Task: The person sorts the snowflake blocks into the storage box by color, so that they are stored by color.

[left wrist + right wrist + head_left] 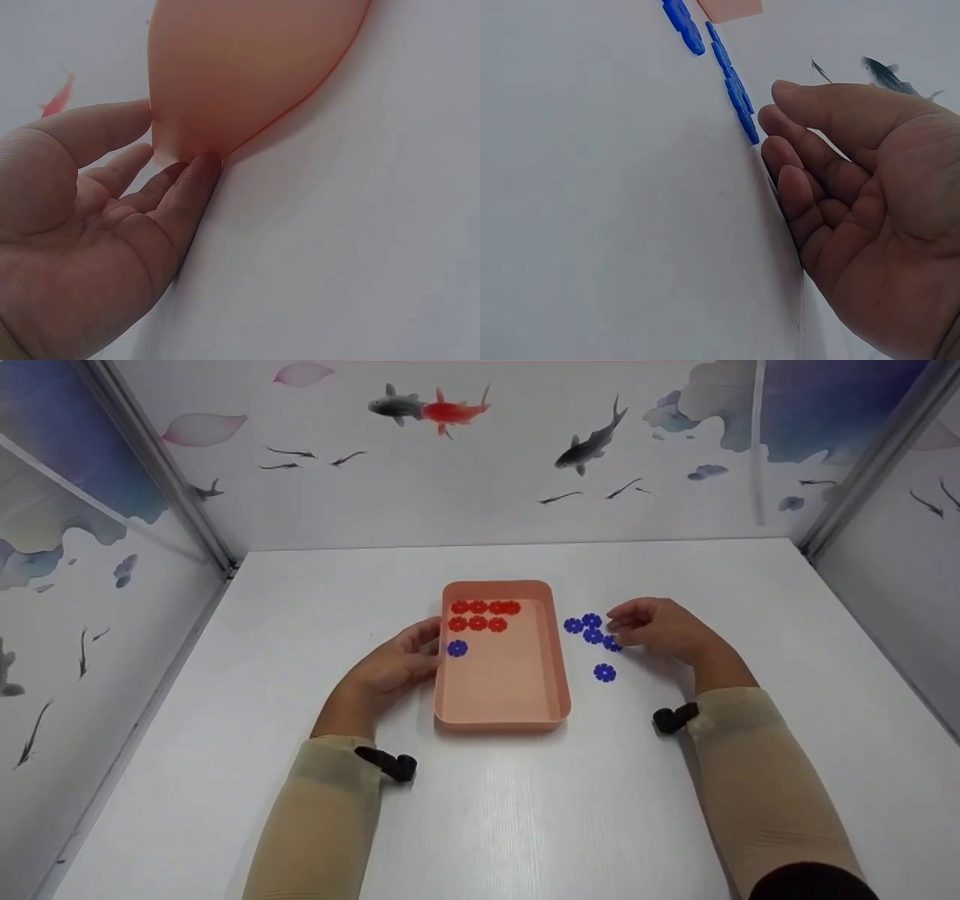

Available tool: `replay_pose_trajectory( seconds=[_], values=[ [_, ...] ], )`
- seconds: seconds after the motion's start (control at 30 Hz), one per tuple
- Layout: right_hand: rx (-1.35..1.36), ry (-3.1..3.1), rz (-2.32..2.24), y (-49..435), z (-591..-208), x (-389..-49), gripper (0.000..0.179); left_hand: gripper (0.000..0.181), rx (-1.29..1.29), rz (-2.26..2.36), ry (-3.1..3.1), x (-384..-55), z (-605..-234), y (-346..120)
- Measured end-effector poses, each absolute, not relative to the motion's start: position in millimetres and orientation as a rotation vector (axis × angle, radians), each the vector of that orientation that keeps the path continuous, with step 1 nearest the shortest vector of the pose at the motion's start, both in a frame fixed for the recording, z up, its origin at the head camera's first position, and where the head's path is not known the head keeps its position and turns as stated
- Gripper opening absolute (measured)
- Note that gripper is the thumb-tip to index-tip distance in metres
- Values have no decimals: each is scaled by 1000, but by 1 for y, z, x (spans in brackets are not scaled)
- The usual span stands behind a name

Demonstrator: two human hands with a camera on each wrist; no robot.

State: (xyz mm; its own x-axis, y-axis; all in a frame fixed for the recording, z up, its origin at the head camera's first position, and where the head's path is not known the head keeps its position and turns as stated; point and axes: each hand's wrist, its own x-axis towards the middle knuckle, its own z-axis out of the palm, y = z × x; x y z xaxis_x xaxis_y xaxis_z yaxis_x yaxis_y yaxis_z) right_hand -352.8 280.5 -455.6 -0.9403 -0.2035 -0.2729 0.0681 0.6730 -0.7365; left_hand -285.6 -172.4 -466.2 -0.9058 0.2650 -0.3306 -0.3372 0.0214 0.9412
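A shallow orange-pink tray (pixel 499 690) lies on the table. Inside it, several red snowflake-shaped discs (pixel 478 623) form two rows towards the far end, the last two of the far row overlapping. One blue snowflake disc (pixel 457 648) sits below them at the left. My left hand (pixel 394 664) touches the tray's left wall with its fingertips; the left wrist view shows the thumb near the upper edge. Several loose blue snowflake discs (pixel 592 635) lie right of the tray. Beside them rests my right hand (pixel 855 202), fingers loosely bent and holding nothing visible; one disc is partly hidden by its fingertips.
The white table (pixel 510 810) is enclosed by a back wall (pixel 480 502) and side panels printed with fish and leaves. A lone blue disc (pixel 604 673) lies nearer me. Each sleeve carries a black wrist camera mount (pixel 673 718).
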Motion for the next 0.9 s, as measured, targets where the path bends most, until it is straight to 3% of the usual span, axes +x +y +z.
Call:
replay_pose_trajectory(
  seconds=[0.9],
  values=[
    [-155, 2621, -1002, 276, -451, -349, 39, 91, -80, 1986, 1841, -286, -463, -169]
  ],
)
